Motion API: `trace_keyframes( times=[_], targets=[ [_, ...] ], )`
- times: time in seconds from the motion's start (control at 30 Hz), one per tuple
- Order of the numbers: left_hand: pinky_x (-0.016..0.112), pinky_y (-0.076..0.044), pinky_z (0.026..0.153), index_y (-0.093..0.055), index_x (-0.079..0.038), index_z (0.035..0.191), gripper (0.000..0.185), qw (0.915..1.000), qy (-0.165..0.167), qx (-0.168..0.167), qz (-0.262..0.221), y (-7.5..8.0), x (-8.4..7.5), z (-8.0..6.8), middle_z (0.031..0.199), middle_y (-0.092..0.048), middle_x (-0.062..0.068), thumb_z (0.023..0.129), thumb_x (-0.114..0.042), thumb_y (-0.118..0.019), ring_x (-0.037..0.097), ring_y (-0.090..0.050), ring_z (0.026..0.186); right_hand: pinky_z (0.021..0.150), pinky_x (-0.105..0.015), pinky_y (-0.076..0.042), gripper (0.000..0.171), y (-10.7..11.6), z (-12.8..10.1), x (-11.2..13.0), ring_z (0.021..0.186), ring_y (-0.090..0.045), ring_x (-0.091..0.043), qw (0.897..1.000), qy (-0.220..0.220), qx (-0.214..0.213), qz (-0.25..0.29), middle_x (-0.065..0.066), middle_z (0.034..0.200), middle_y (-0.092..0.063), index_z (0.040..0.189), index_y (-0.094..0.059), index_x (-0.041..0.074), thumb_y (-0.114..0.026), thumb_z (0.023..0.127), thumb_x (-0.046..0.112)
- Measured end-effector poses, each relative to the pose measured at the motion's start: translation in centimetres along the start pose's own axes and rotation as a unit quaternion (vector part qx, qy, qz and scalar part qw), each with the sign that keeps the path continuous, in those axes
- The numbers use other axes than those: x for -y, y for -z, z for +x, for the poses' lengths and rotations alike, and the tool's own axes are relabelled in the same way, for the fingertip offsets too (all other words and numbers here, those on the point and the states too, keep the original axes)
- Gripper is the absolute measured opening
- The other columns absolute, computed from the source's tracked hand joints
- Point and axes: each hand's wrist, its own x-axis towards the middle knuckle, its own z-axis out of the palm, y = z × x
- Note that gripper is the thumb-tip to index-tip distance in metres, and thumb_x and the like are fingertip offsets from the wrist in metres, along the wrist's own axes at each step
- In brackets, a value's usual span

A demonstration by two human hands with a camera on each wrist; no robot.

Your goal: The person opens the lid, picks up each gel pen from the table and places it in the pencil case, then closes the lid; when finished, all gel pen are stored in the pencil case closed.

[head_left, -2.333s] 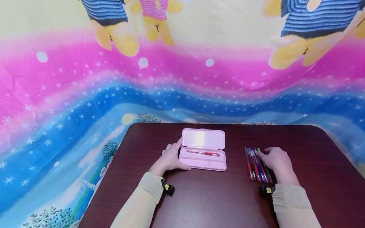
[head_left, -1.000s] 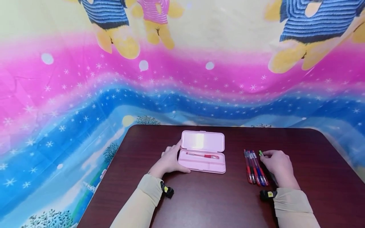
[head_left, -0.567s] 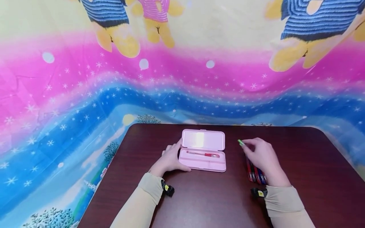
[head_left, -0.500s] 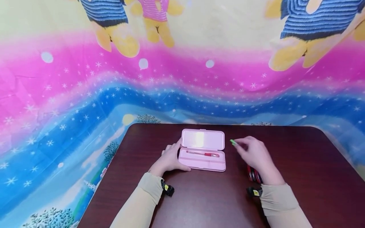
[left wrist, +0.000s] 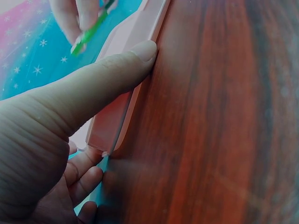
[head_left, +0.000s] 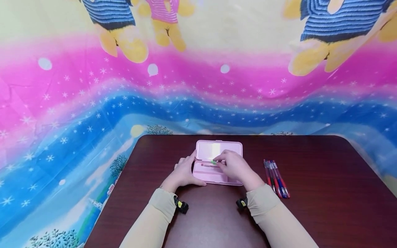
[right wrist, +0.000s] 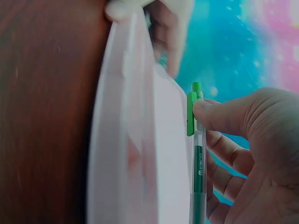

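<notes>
While your left hand (head_left: 183, 172) rests with straight fingers against the side of the open pink pen box (head_left: 217, 151), your right hand (head_left: 234, 167) pinches the green pen (right wrist: 196, 154) just above the box. One red pen (head_left: 206, 165) lies inside already. Four more pens (head_left: 276, 177) wait on the tabletop (head_left: 325, 193), off to your right. Nothing blocks the way into the box.

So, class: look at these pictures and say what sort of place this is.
Probably a home corner set up for desk work, though that is a guess. A low dark wooden table stands against a bright cartoon-bear cloth, and on it lie an open pink pencil case and a row of pens.
</notes>
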Motion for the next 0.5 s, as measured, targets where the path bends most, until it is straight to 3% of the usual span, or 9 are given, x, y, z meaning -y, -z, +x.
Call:
trace_keyframes(
  times=[0.3, 0.5],
  targets=[
    [0.063, -0.041, 0.118, -0.017, -0.024, 0.179, 0.151, 0.9999, 0.004, 0.010, 0.005, -0.2, 0.1, 0.1, 0.169, -0.051, 0.010, 0.061, -0.061, -0.104, 0.035, -0.047, 0.144, 0.097, -0.045, -0.059, 0.021, -2.7, 1.1, 1.0, 0.102, -0.074, -0.023, 0.999, -0.012, 0.035, -0.001, -0.006, 0.108, -0.081, 0.118, -0.089, 0.018, -0.081, 0.098, 0.013],
    [0.063, -0.041, 0.117, -0.018, -0.024, 0.179, 0.151, 1.0000, 0.002, 0.004, 0.007, -0.1, 0.2, 0.1, 0.167, -0.053, 0.010, 0.060, -0.062, -0.104, 0.035, -0.048, 0.143, 0.095, -0.045, -0.059, 0.022, -3.6, 1.6, 0.8, 0.097, -0.074, -0.021, 0.999, -0.012, 0.040, 0.000, -0.005, 0.107, -0.084, 0.118, -0.089, 0.018, -0.082, 0.098, 0.012]
  ],
)
